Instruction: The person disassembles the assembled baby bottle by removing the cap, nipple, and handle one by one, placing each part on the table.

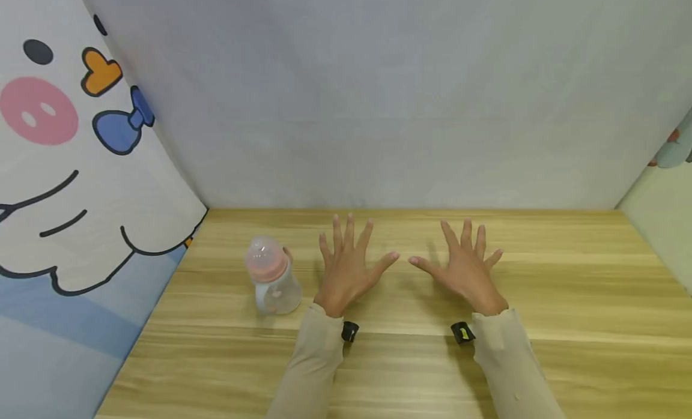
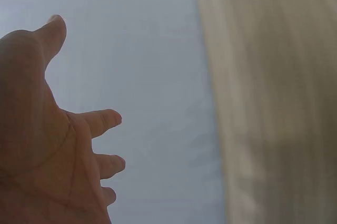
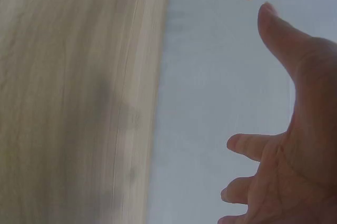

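A baby bottle (image 1: 274, 281) with a clear body, a pink collar, a domed translucent cap and pale handles stands on the wooden table, left of both hands. My left hand (image 1: 348, 272) is held over the table to the right of the bottle, fingers spread and holding nothing. To its right, my right hand (image 1: 467, 272) is spread the same way, also without anything in it. The two thumbs point towards each other with a gap between them. Each wrist view shows its own palm and a few fingertips of the opposite hand; the bottle appears in neither.
The wooden table (image 1: 567, 323) ends at the back against a plain pale cloth wall (image 1: 411, 107). On the left stands a cloth panel (image 1: 108, 185) printed with cartoon figures. Another pale panel (image 1: 667, 215) borders the right side. Dark wrist straps (image 1: 349, 332) show at the sleeves.
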The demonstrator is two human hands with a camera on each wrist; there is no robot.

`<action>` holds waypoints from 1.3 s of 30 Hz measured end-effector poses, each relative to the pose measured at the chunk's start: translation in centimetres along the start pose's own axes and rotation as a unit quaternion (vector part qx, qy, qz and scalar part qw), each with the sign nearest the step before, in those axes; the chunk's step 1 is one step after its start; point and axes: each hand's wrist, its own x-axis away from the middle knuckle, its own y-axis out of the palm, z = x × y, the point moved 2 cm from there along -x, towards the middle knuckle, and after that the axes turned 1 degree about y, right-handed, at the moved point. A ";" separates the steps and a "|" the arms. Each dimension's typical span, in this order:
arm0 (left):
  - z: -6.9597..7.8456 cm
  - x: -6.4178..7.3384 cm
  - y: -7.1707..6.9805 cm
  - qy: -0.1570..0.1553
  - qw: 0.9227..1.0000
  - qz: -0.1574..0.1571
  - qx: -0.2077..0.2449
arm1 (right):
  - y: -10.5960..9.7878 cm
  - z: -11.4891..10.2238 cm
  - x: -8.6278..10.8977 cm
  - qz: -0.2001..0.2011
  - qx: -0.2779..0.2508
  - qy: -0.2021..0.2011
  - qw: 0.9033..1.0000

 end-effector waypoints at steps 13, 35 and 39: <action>3.3 2.4 -5.6 0.067 0.996 0.054 0.000 | -0.2 0.2 0.1 0.001 0.006 -0.002 1.000; -1.9 8.5 -15.0 0.167 0.925 0.310 0.140 | -2.0 -0.8 0.5 0.033 0.005 -0.010 0.999; -4.7 8.3 -15.1 0.184 0.913 0.320 0.171 | -1.6 -1.1 0.5 0.020 -0.006 -0.015 1.000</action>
